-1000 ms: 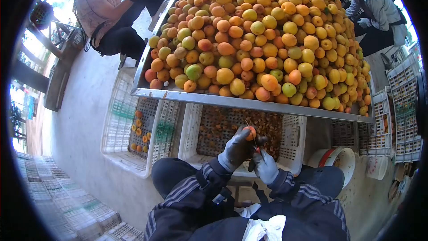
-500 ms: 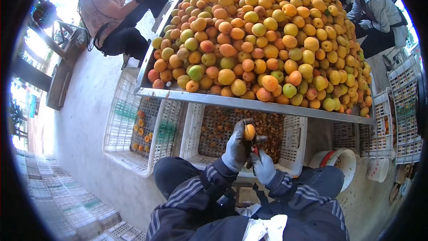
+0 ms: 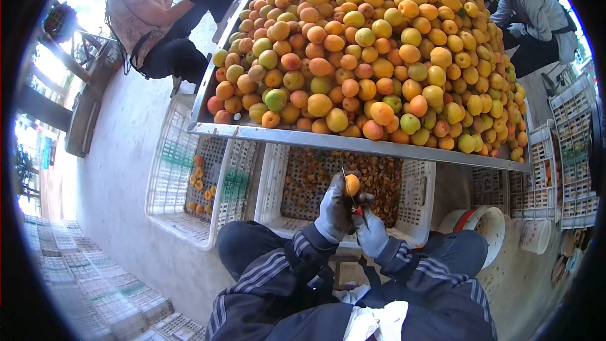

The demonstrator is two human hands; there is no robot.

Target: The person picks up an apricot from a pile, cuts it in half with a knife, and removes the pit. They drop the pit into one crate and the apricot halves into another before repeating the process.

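My left hand (image 3: 334,209), in a grey glove, holds an orange apricot (image 3: 351,184) up over a white crate. My right hand (image 3: 370,230), also gloved, grips a small knife (image 3: 351,194) with a red handle; its thin blade runs up along the left side of the apricot. Both hands meet just above my knees. A large metal tray (image 3: 353,145) heaped with orange, yellow and green apricots (image 3: 372,57) stands right in front of me, above the crates.
Below the tray, a white crate (image 3: 413,215) holds brown pits and another white crate (image 3: 183,189) on the left holds several apricot halves. A white bucket (image 3: 486,224) sits right. One person sits far left, another far right. Stacked crates lie bottom left and right.
My hands have lifted the apricot slightly and turned it against the knife blade. The view shifted a little; the person at far left moved a gloved hand.
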